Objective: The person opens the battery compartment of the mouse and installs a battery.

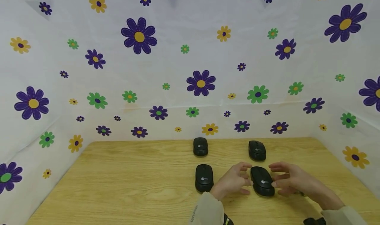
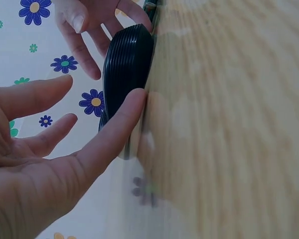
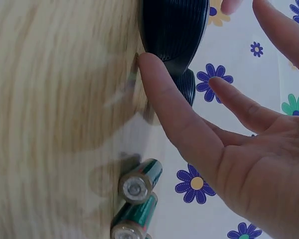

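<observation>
A black computer mouse [image 1: 262, 181] lies on the wooden table between my two hands. Along its left side is my left hand [image 1: 234, 180], fingers spread and loosely bent; in the left wrist view one fingertip is at the edge of the mouse [image 2: 127, 64], close to the tabletop. On the other side my right hand [image 1: 292, 178] has its fingers apart, the thumb near the mouse's side. From the right wrist view, a fingertip is close by the lower edge of the mouse [image 3: 172, 30]. Neither hand grips it; whether the fingertips touch it I cannot tell.
Another mouse [image 1: 204, 178] lies left of my left hand. Two more, a left one [image 1: 200, 146] and a right one [image 1: 257, 150], sit further back. Green batteries [image 3: 139, 181] lie beside my right hand. A flowered white cloth [image 1: 178, 66] encloses the wooden table [image 1: 124, 178].
</observation>
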Tool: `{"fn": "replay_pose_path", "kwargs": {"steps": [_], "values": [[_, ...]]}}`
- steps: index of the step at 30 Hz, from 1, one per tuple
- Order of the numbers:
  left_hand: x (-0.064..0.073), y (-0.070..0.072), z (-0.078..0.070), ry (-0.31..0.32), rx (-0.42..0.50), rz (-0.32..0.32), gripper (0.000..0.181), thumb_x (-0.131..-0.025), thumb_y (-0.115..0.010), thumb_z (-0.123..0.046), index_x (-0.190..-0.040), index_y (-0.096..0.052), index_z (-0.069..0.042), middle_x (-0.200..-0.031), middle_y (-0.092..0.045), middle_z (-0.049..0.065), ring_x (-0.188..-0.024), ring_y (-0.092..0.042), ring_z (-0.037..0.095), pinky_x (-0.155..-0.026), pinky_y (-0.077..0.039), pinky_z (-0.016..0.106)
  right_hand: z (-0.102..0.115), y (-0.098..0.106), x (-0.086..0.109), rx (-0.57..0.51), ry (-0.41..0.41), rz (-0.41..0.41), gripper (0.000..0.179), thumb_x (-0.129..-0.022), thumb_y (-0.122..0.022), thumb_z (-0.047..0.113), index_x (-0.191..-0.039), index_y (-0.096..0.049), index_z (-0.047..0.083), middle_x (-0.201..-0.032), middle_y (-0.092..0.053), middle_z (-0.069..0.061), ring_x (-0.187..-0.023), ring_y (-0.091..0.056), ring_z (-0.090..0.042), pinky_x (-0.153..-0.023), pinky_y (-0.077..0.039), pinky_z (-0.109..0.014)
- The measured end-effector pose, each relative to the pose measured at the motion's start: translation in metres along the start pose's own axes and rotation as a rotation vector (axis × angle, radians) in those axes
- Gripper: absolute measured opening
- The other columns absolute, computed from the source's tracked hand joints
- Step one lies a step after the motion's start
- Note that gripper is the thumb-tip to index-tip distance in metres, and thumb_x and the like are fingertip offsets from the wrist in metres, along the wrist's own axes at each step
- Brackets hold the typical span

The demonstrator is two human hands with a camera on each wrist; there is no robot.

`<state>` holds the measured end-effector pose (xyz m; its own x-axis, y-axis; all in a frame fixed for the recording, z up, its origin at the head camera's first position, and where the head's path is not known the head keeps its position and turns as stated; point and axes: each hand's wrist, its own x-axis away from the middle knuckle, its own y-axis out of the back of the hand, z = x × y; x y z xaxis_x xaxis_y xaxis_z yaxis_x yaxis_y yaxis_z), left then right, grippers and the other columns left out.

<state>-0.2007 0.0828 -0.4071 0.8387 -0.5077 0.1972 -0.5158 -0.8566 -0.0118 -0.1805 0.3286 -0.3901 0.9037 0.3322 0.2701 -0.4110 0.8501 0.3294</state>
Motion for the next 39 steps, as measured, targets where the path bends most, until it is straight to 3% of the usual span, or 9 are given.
{"fn": "replay_pose_path", "kwargs": {"steps": [5, 12, 20, 29, 34, 39], "values": [[-0.005, -0.005, 0.001, 0.009, 0.055, 0.012, 0.048, -0.089, -0.064, 0.015, -0.130, -0.060, -0.008, -0.144, -0.048, 0.016, -0.122, -0.058, 0.035, -0.079, -0.061, 0.055, 0.003, -0.003, -0.003, 0.016, -0.032, -0.033, 0.073, -0.094, -0.070, 0.012, -0.144, -0.028, -0.021, -0.144, -0.035, -0.045, -0.125, -0.052, -0.052, -0.086, -0.061, -0.049], [-0.009, -0.009, 0.004, 0.019, 0.103, 0.018, 0.046, -0.090, -0.062, 0.017, -0.129, -0.060, -0.006, -0.145, -0.047, 0.017, -0.117, -0.061, 0.034, -0.080, -0.060, 0.058, 0.003, -0.007, -0.008, 0.061, -0.003, -0.034, 0.072, -0.091, -0.073, 0.009, -0.141, -0.031, -0.022, -0.146, -0.026, -0.048, -0.117, -0.060, -0.043, -0.079, -0.062, -0.042], [-0.009, -0.009, 0.005, 0.039, 0.133, -0.009, 0.044, -0.087, -0.065, 0.017, -0.124, -0.064, -0.007, -0.131, -0.057, 0.014, -0.114, -0.062, 0.031, -0.080, -0.061, 0.056, 0.000, -0.008, -0.009, 0.066, 0.037, 0.001, 0.072, -0.091, -0.070, 0.011, -0.142, -0.031, -0.023, -0.146, -0.031, -0.046, -0.121, -0.055, -0.051, -0.083, -0.061, -0.042], [-0.012, -0.014, 0.005, 0.036, 0.079, -0.036, 0.048, -0.082, -0.067, 0.022, -0.119, -0.067, -0.009, -0.115, -0.066, 0.010, -0.107, -0.065, 0.026, -0.082, -0.062, 0.049, 0.003, -0.013, -0.012, 0.095, 0.069, -0.007, 0.066, -0.087, -0.071, 0.003, -0.138, -0.037, -0.022, -0.137, -0.046, -0.041, -0.120, -0.054, -0.052, -0.090, -0.059, -0.048], [-0.012, -0.016, 0.005, 0.041, 0.059, -0.054, 0.052, -0.078, -0.069, 0.025, -0.118, -0.068, -0.010, -0.119, -0.066, 0.011, -0.106, -0.065, 0.025, -0.084, -0.061, 0.044, 0.003, -0.015, -0.013, 0.078, 0.064, -0.025, 0.066, -0.086, -0.070, -0.002, -0.140, -0.036, -0.022, -0.141, -0.039, -0.044, -0.122, -0.050, -0.057, -0.090, -0.059, -0.047], [-0.010, -0.016, 0.003, 0.028, 0.019, -0.070, 0.056, -0.076, -0.072, 0.023, -0.121, -0.067, -0.010, -0.131, -0.063, 0.014, -0.117, -0.063, 0.027, -0.091, -0.059, 0.041, 0.004, -0.015, -0.012, 0.062, 0.089, -0.036, 0.066, -0.088, -0.069, -0.002, -0.141, -0.034, -0.021, -0.145, -0.028, -0.048, -0.118, -0.055, -0.055, -0.086, -0.059, -0.045]]}}
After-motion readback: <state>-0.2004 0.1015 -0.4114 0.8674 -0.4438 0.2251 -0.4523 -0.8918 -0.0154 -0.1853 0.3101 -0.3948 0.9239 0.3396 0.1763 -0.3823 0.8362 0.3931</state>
